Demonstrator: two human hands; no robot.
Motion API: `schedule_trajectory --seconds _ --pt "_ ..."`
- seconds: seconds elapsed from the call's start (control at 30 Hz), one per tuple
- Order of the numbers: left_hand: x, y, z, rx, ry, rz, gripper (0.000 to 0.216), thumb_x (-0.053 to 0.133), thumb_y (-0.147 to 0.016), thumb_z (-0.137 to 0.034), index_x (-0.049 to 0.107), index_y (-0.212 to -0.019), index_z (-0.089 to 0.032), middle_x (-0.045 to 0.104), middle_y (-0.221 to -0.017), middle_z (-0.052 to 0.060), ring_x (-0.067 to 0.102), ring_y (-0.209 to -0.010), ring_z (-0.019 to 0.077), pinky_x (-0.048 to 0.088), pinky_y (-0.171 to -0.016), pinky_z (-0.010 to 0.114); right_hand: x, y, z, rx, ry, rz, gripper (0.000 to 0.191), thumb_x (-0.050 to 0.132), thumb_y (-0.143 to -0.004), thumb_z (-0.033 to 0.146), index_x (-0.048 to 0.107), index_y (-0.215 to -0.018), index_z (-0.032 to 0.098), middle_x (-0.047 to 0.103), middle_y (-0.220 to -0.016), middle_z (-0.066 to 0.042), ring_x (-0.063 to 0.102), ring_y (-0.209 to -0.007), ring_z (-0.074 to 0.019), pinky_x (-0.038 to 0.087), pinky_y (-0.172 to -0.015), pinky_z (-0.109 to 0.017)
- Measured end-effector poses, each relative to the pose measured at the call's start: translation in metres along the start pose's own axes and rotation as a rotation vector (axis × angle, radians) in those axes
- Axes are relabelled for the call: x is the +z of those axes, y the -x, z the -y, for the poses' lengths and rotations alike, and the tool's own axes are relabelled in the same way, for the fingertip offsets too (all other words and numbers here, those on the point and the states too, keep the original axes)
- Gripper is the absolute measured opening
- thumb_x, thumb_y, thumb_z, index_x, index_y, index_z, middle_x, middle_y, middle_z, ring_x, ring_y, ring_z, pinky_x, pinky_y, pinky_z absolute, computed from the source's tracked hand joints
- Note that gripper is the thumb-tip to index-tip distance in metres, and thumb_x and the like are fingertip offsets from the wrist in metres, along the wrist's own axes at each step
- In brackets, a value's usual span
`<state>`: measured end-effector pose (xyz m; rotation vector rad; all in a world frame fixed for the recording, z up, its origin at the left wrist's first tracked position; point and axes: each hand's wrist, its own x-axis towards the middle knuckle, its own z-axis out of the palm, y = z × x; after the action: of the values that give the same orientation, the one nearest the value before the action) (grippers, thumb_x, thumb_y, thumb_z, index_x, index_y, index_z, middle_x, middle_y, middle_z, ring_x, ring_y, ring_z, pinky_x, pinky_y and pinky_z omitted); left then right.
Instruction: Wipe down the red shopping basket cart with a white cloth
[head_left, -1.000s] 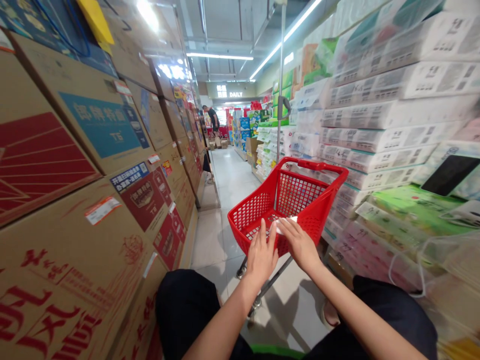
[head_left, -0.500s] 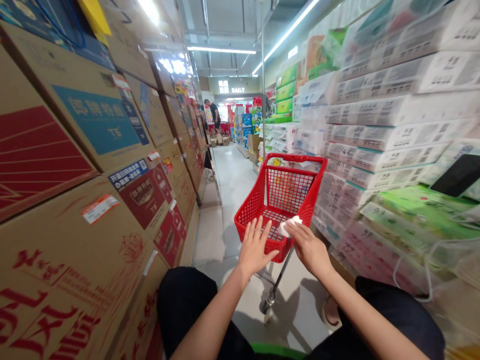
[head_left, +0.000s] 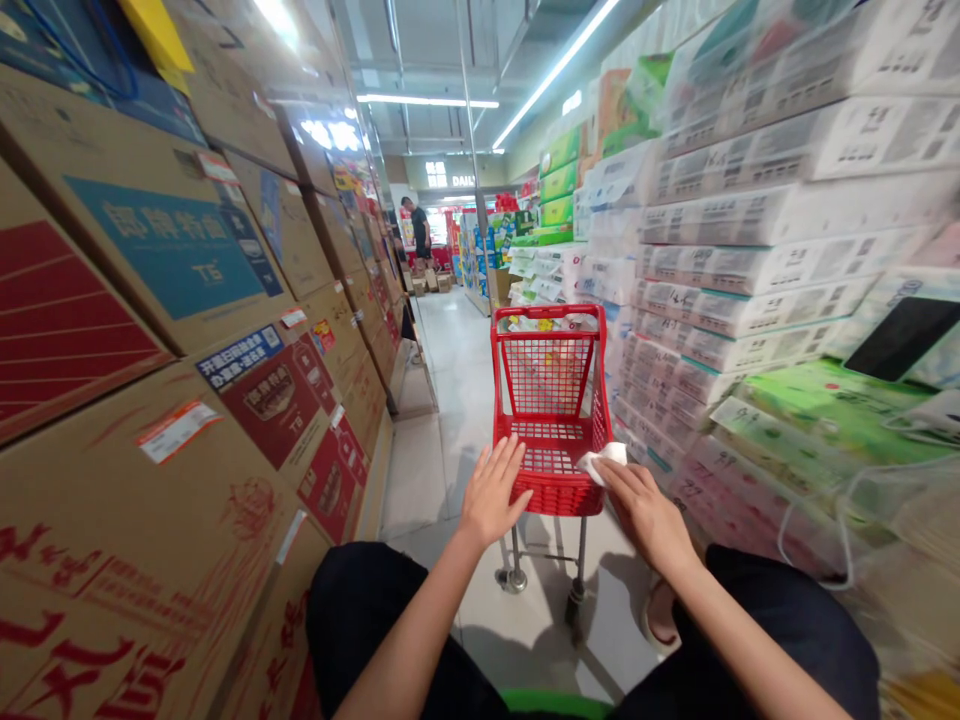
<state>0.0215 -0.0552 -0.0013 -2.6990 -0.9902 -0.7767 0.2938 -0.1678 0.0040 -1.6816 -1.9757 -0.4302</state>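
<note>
Shopping cart (head_left: pixel 551 432): stands upright on the tiled floor (head_left: pixel 466 375) just ahead of the knees, basket of red plastic lattice on metal legs.
Left hand (head_left: pixel 493 490): apart from the other, flat with fingers spread at the near left corner; whether it presses the rim, I cannot tell.
Right hand (head_left: pixel 645 515): fingers closed on a crumpled white tissue (head_left: pixel 606 460) by the near right corner.
Cart weight: probably light, with an empty basket; the casters (head_left: pixel 514 580) should let it roll or swivel at a slight push.
Cart stiffness: likely firm, smooth plastic, a little slick, hardly fragile.
Cart hold: the near rim suits a steadying palm; the handle bar (head_left: pixel 551 313) at the far end looks the surest grip.
Tissue feel: likely soft, very light and easily torn; best pinched in a folded wad.
</note>
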Motion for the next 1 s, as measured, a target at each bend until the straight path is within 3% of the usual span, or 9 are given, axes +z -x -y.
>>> schedule_trajectory --seconds 0.17,0.3,0.37,0.47,0.6,0.7,0.87,1.0 --pt "0.016 -0.004 -0.036 -0.004 0.093 -0.006 0.086 0.062 -0.091 -0.036 0.020 -0.165 -0.023 0.023 -0.172 0.007 0.027 -0.158 0.0272 0.022 -0.131 0.053 0.007 -0.017 0.035 -0.017 0.076 0.096 0.059 0.042 -0.094 0.010 0.049 -0.152 0.022 0.068 -0.137 -0.011 0.062 -0.114 -0.0280 0.063 -0.080 -0.036" --pt "0.021 -0.008 -0.063 0.020 0.151 0.012 0.108 0.067 -0.081 -0.028 0.004 -0.166 -0.011 0.020 -0.172 0.012 0.024 -0.158 0.0275 0.023 -0.131 0.050 0.014 -0.029 0.070 -0.045 0.080 0.146 0.056 0.045 -0.092 0.008 0.053 -0.147 0.019 0.068 -0.137 -0.013 0.063 -0.110 -0.0289 0.063 -0.071 -0.035" --pt "0.017 -0.008 -0.063 0.066 0.146 0.034 0.106 0.065 -0.082 -0.026 0.002 -0.166 -0.010 0.017 -0.173 0.011 0.020 -0.159 0.0255 0.023 -0.131 0.046 0.013 -0.023 0.065 -0.061 0.058 0.126 0.057 0.047 -0.092 0.009 0.051 -0.149 0.020 0.067 -0.140 -0.011 0.064 -0.112 -0.0280 0.064 -0.077 -0.035" --pt "0.007 -0.011 -0.049 0.132 0.101 0.061 0.091 0.058 -0.090 -0.025 0.009 -0.167 -0.020 0.013 -0.174 0.005 0.015 -0.161 0.0228 0.021 -0.131 0.045 0.007 -0.002 0.026 -0.051 0.025 0.064 0.063 0.046 -0.094 0.010 0.044 -0.155 0.025 0.062 -0.148 -0.006 0.063 -0.121 -0.0243 0.062 -0.092 -0.036" --pt "0.003 -0.020 -0.035 0.059 0.071 0.038 0.087 0.062 -0.093 -0.035 0.015 -0.166 -0.025 0.011 -0.174 0.006 0.013 -0.161 0.0258 0.020 -0.131 0.051 0.001 0.016 -0.022 0.092 0.072 -0.003 0.066 0.044 -0.095 0.012 0.039 -0.159 0.028 0.061 -0.150 -0.004 0.063 -0.122 -0.0237 0.063 -0.088 -0.035" --pt "0.013 -0.026 -0.046 0.020 0.088 0.019 0.095 0.067 -0.090 -0.041 0.013 -0.166 -0.021 0.008 -0.175 0.009 0.012 -0.161 0.0276 0.021 -0.130 0.051 0.005 0.012 -0.012 0.115 0.113 0.004 0.065 0.044 -0.094 0.011 0.042 -0.157 0.025 0.060 -0.150 -0.006 0.064 -0.118 -0.0264 0.064 -0.083 -0.037" --pt "0.027 -0.032 -0.073 -0.007 0.059 0.013 0.105 0.068 -0.085 -0.032 0.003 -0.167 -0.015 0.008 -0.174 0.012 0.011 -0.161 0.0292 0.019 -0.130 0.054 0.017 0.004 0.041 0.007 0.025 -0.002 0.068 0.043 -0.095 0.011 0.035 -0.161 0.023 0.057 -0.152 -0.010 0.063 -0.124 -0.0255 0.062 -0.093 -0.038" --pt "0.020 -0.040 -0.056 0.126 0.017 0.050 0.100 0.065 -0.088 -0.035 0.005 -0.167 -0.019 0.013 -0.174 0.006 0.011 -0.161 0.0251 0.014 -0.131 0.050 0.014 0.021 0.029 -0.008 -0.017 -0.007 0.071 0.041 -0.097 0.012 0.027 -0.164 0.028 0.051 -0.158 -0.005 0.060 -0.131 -0.0227 0.057 -0.104 -0.038"
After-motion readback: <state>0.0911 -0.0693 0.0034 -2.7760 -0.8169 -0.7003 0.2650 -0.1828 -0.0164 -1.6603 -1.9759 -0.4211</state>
